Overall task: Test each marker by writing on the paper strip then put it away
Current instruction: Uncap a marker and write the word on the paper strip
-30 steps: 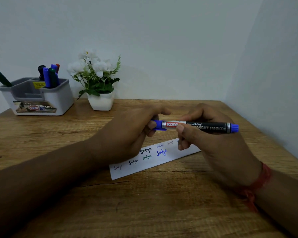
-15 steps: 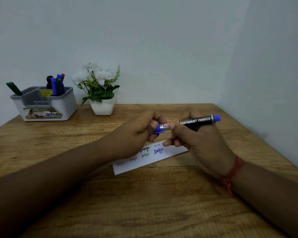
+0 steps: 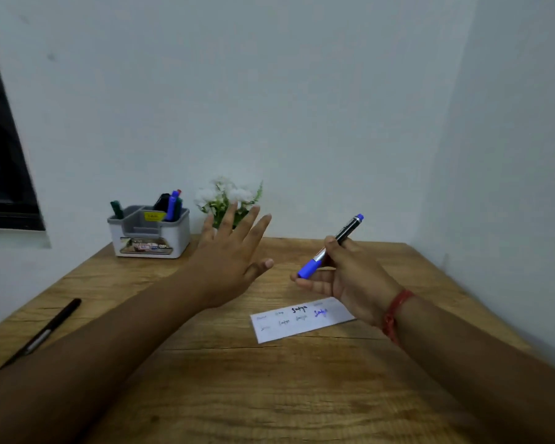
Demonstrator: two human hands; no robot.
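Note:
My right hand (image 3: pixel 343 277) grips a capped blue marker (image 3: pixel 332 246) above the table, its cap pointing down to the left. Spread open, my left hand (image 3: pixel 228 251) hovers in the air left of the marker, touching nothing. Below my right hand lies the white paper strip (image 3: pixel 298 325) with several handwritten words in black, green and blue. A grey and white organiser (image 3: pixel 149 235) at the back left holds several markers (image 3: pixel 172 206).
A black pen (image 3: pixel 45 331) lies on the wooden table (image 3: pixel 237 395) near its left edge. A small white flower pot plant (image 3: pixel 228 197) stands behind my left hand. Walls close the back and right sides.
My left hand has let go of the marker's cap end and opened, moving up and left. My right hand tilted the marker upright-diagonal. The view pulled back, showing the black pen.

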